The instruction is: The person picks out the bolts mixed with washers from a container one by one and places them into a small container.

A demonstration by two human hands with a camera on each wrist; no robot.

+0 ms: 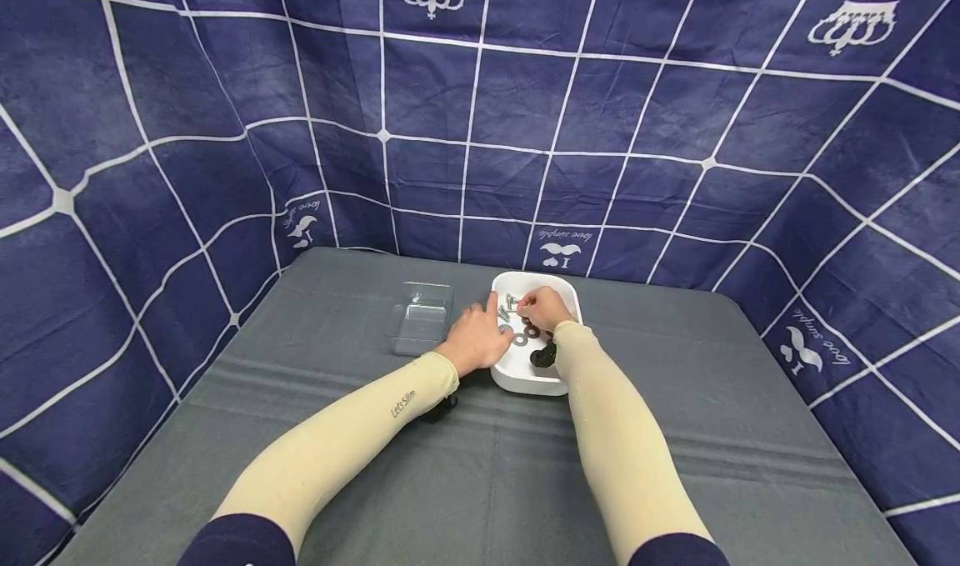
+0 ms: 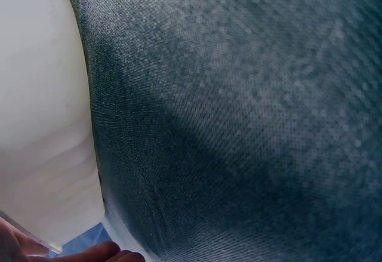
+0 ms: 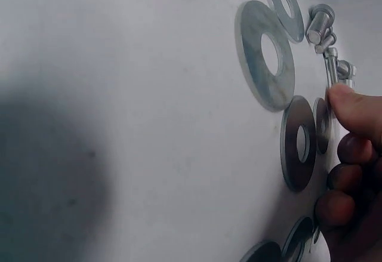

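A white tray (image 1: 531,387) holds loose metal bolts (image 1: 504,313) and several flat washers (image 1: 520,339). My left hand (image 1: 477,338) holds the tray's left wall, thumb over the rim and fingers along the outside; in the left wrist view, fingers (image 2: 89,253) show low by the white wall. Inside the tray, my right hand (image 1: 547,307) has its fingers curled. Its thumb tip pinches a slim bolt (image 3: 332,65) among the other bolts. Washers (image 3: 267,56) lie flat beside this hand in the right wrist view.
A clear plastic box (image 1: 422,320) with compartments stands left of the tray. Both sit on a grey cloth-covered table (image 1: 465,483). A blue curtain (image 1: 525,116) with white lines rises behind and at both sides.
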